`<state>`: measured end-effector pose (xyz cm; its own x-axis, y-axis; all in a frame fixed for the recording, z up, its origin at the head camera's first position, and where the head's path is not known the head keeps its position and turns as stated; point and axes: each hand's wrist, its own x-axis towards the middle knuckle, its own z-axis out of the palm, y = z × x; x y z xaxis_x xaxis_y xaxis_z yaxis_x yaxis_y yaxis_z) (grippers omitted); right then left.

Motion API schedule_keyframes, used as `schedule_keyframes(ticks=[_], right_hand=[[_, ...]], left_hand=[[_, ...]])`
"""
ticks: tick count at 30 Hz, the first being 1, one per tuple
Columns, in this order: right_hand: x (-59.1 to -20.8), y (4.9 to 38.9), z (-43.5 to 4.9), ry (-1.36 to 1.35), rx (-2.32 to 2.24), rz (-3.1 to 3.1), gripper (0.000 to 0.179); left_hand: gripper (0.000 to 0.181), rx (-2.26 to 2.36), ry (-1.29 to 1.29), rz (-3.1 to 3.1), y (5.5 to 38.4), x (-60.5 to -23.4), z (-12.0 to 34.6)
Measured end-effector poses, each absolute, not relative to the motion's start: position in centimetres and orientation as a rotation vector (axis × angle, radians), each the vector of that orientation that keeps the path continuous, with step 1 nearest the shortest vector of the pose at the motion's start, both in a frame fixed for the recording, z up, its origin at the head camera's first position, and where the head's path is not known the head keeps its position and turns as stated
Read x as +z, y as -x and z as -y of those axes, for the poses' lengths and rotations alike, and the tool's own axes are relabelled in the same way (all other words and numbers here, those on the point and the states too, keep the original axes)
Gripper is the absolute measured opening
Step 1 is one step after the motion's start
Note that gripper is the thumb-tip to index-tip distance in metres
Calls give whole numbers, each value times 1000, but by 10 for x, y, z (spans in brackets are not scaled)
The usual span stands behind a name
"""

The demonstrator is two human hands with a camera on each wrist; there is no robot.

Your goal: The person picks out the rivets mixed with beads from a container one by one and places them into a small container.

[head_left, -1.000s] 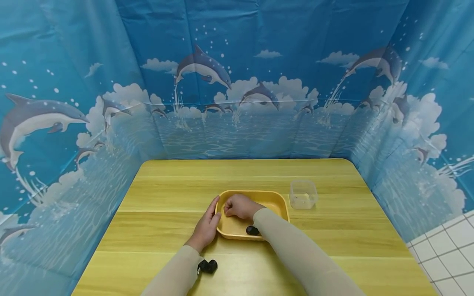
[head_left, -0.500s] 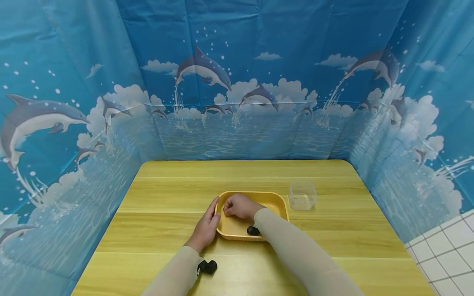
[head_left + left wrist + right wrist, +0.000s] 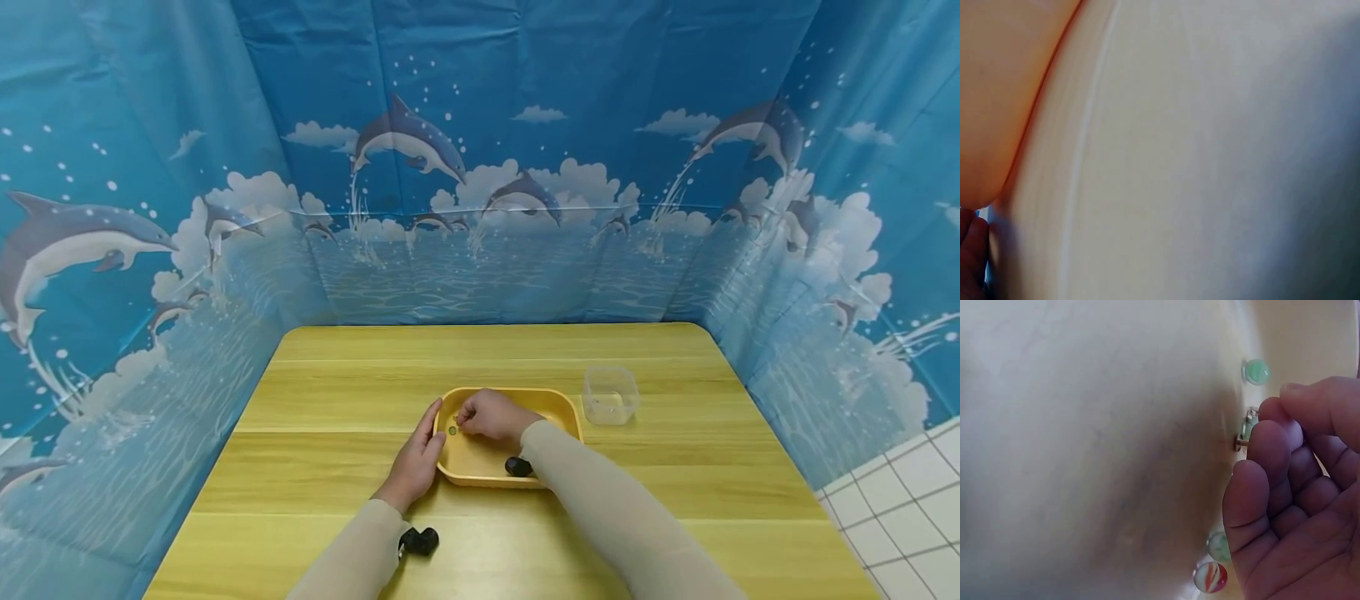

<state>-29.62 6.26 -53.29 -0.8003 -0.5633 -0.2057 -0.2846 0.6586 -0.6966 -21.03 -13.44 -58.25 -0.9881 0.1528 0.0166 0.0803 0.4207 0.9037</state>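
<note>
My left hand [image 3: 414, 465] holds the left end of a shallow yellow plastic tray [image 3: 480, 481], thumb over the rim and fingers along the outer wall. In the left wrist view only a few fingers [image 3: 972, 253] show beside the tray wall [image 3: 1007, 75]. Inside the tray, my right hand [image 3: 497, 415] is bent down, thumb and index tips together at the left end. A green marble [image 3: 1255, 372] lies just past those fingertips; a clear greenish piece [image 3: 1250, 422] is partly behind them. I cannot tell whether anything is pinched. Below sit another green marble [image 3: 1217, 545] and a red-and-white marble [image 3: 1211, 577].
A clear square plastic box [image 3: 611, 396] with a few tiny specks in it stands right of the tray. The yellow wood-grain table [image 3: 337, 392] ends against a blue dolphin-print curtain [image 3: 480, 267]. Small black devices [image 3: 418, 542] sit at both wrists.
My right hand has drawn slightly to the right inside the tray, and a green marble now shows left of its fingertips. The left hand stays at the tray's left end.
</note>
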Motion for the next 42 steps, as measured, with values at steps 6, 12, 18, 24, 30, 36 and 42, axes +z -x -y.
schedule_keyframes(ticks=[6, 12, 18, 24, 30, 36, 42], right_hand=[[-528, 296, -68, 654, -930, -2493, 12], [-522, 296, -71, 624, -934, -2509, 13], [-516, 298, -75, 606, -934, -2524, 12], [-503, 296, -82, 608, -919, -2550, 16], [-488, 297, -92, 594, -989, -2504, 22], [-478, 301, -104, 576, -1014, -2530, 24], [-471, 303, -118, 567, -1046, -2566, 24]], left_hand=[[58, 1656, -209, -2583, 210, -582, 134], [58, 1642, -208, -2591, 209, -581, 133], [58, 1651, -211, -2583, 209, -581, 133], [58, 1635, -203, -2595, 209, -582, 134], [58, 1634, -195, -2600, 210, -581, 133], [58, 1630, -168, -2609, 209, -580, 132], [58, 1631, -165, -2611, 208, -579, 132]])
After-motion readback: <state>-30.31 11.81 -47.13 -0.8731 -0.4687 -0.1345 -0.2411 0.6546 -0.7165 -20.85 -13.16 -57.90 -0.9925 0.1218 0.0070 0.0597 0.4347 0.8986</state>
